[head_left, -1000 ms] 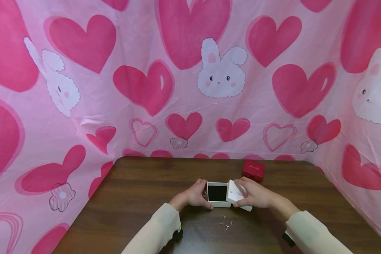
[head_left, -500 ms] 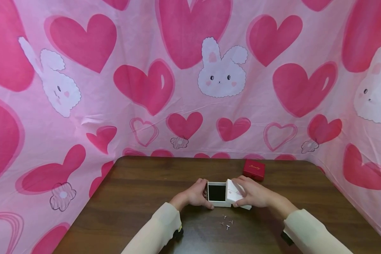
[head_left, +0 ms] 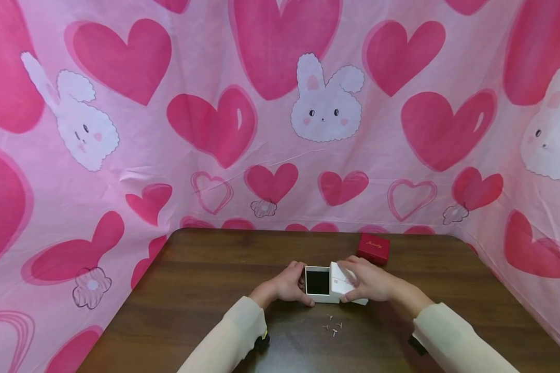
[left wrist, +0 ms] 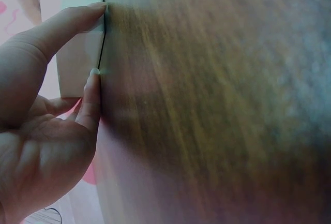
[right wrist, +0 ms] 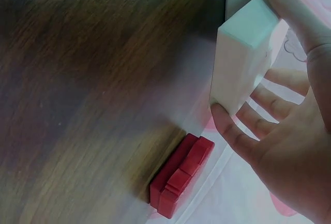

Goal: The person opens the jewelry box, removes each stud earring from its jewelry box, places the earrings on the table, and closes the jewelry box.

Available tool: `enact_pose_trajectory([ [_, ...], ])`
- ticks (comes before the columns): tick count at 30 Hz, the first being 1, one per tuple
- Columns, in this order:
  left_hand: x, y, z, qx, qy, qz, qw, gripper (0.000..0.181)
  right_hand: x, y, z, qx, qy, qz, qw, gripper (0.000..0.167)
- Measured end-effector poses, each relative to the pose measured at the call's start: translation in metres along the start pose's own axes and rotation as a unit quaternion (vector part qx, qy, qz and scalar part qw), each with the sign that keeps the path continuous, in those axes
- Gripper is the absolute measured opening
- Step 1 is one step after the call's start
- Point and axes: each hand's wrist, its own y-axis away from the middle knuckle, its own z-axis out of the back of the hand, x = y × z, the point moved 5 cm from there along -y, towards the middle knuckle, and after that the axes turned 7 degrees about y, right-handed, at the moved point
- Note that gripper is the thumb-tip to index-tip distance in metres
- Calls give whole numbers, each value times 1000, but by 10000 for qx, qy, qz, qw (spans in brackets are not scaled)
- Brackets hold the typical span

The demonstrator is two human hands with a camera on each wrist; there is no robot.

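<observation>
In the head view, my left hand (head_left: 289, 284) grips the left side of an open white box (head_left: 325, 299) with a black pad (head_left: 317, 283) inside. The left wrist view has the thumb on one side wall of this box (left wrist: 77, 66), with fingers round the end. My right hand (head_left: 374, 281) holds the white lid (head_left: 339, 285), tilted over the box's right part, its outer end hanging lower. Thumb and fingers span the lid (right wrist: 235, 61) in the right wrist view. Several small silvery pieces (head_left: 334, 332) lie on the table in front of the box, too small to identify.
Behind my right hand stands a small red box (head_left: 372, 248) with gold lettering; a raised bow shape shows on it in the right wrist view. The dark wooden table (head_left: 214, 259) reaches back to a pink cloth (head_left: 280, 150) printed with hearts and rabbits.
The lid in my right hand has shifted slightly left, covering a little more of the black pad. My left hand keeps its hold on the box.
</observation>
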Motion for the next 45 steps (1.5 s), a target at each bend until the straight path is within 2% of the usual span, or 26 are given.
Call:
enact_pose_trajectory([
  [6, 0, -1, 1, 12, -28, -70, 10000, 69, 2, -2, -1, -34, 54, 30, 10000, 92],
  [13, 3, -2, -1, 68, -181, -39, 9998, 70, 3, -5, -1, 138, -158, -184, 9996, 91],
  [20, 3, -2, 0, 70, -48, 18, 10000, 70, 7, -7, -2, 91, -41, -179, 9998, 91],
  [26, 2, -2, 0, 26, -127, -77, 9999, 70, 8, -10, -2, 138, 54, -229, 9996, 91],
  [37, 3, -2, -1, 6, -82, 0, 10000, 69, 14, -14, 0, 184, 210, -191, 9994, 89],
  [45, 4, -2, -1, 20, -140, -88, 9999, 70, 18, -18, -1, 200, 267, -409, 9986, 89],
])
